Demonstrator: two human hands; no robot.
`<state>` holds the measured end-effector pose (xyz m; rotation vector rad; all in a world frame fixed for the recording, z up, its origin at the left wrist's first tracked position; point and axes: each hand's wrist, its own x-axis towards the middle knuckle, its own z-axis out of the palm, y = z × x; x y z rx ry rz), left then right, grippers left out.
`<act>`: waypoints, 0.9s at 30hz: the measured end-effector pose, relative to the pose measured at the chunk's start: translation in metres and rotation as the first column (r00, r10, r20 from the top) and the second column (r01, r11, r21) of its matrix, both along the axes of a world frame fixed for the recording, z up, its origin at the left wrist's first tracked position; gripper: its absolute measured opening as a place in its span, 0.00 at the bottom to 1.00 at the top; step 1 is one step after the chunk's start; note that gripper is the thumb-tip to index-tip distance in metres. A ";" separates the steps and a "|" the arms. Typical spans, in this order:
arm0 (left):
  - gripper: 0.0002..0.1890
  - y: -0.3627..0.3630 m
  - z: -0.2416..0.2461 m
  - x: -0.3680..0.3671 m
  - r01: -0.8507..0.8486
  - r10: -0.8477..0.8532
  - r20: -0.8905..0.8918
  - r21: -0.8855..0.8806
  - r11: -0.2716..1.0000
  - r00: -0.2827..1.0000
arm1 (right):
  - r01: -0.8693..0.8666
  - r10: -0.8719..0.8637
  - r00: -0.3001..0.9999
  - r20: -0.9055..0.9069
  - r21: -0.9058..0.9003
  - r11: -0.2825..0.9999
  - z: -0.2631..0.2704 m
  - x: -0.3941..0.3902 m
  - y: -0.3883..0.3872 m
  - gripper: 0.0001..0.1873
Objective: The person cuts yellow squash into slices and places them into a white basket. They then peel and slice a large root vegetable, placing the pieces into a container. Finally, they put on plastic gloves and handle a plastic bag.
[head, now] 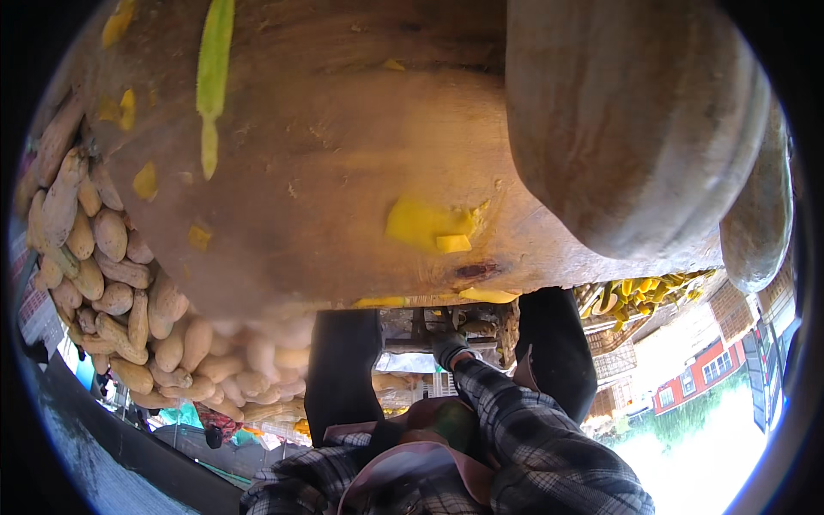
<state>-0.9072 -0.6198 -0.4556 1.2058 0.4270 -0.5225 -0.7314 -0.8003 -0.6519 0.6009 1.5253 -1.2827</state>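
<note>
My right hand (450,351), in a grey glove with a plaid sleeve behind it, reaches down between my knees, below the near edge of a wooden board (309,187). Its fingers are too small and dark to tell what they touch. My left hand is out of view; only its plaid sleeve shows at the lower left. On the board's right side lies a large pale squash (634,141), with a second greenish squash (756,225) beside it. A yellow chunk of squash (454,243) lies near the board's near edge. A green strip of squash rind (214,84) lies farther left.
A big heap of tan squashes (138,322) fills the left side beyond the board. Yellow pieces (631,297) are piled below the board at right. Dark-clad legs (344,373) stand at the near edge. A red building (698,380) shows at lower right.
</note>
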 end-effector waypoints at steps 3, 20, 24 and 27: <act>0.20 -0.005 0.001 -0.009 -0.056 0.056 0.041 0.012 0.998 0.998 | 0.129 -0.100 0.974 -0.203 0.137 0.982 -0.009 0.001 -0.006 0.16; 0.18 0.022 0.032 0.002 -0.648 0.680 0.240 -0.206 0.733 0.693 | 0.101 -0.201 0.925 0.322 0.302 0.948 0.098 -0.011 0.148 0.20; 0.17 0.012 0.033 -0.016 -0.606 0.674 0.159 -0.325 0.726 0.722 | 0.220 -0.267 0.821 0.504 0.151 0.964 0.093 0.001 0.104 0.23; 0.17 0.012 0.032 -0.034 -0.577 0.658 0.091 -0.402 0.711 0.748 | 0.547 -0.597 0.495 0.631 0.307 0.779 0.088 -0.002 0.096 0.30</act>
